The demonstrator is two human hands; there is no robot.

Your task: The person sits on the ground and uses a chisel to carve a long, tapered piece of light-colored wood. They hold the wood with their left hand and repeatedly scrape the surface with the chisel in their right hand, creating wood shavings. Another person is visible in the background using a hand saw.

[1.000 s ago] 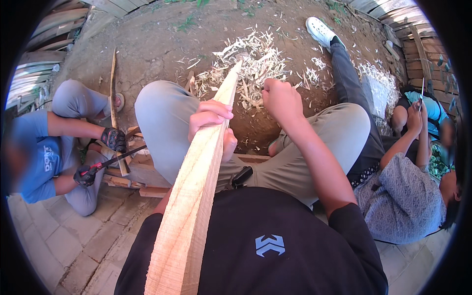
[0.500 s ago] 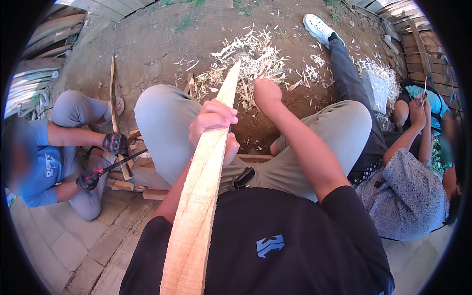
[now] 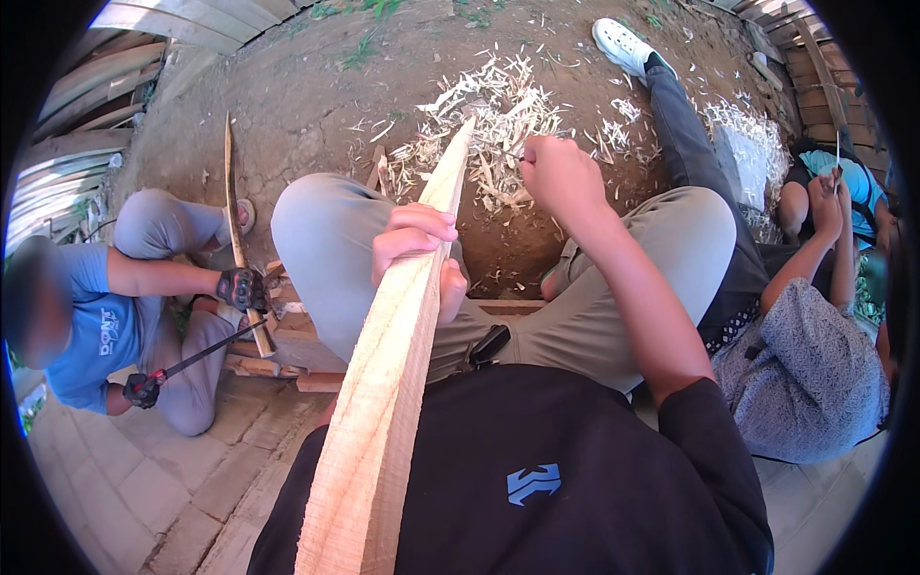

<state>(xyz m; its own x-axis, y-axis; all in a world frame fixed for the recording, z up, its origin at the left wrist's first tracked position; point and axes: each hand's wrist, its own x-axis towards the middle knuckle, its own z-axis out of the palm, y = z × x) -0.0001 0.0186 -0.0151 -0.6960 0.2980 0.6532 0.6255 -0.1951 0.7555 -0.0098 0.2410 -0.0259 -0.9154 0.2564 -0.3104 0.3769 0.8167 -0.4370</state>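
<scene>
A long, pale, squared piece of wood (image 3: 379, 402) slants up across my chest, tapering to a point at its far end. My left hand (image 3: 417, 244) is closed around it below the taper. My right hand (image 3: 565, 177) makes a fist just right of the tip, apart from the wood. From that fist a thin knife blade (image 3: 500, 149) sticks out leftward toward the point; the handle is hidden in my fingers.
Wood shavings (image 3: 508, 115) lie on the dirt beyond my knees. At left, a gloved person (image 3: 86, 316) holds a long blade and a stick (image 3: 235, 220). At right, another seated person (image 3: 805, 374) holds a thin upright tool. Wood pieces (image 3: 297, 350) lie by my left knee.
My right hand has moved to the right, and the thin blade now shows from it. The piece of wood has turned slightly. The person at left has drawn the long blade back.
</scene>
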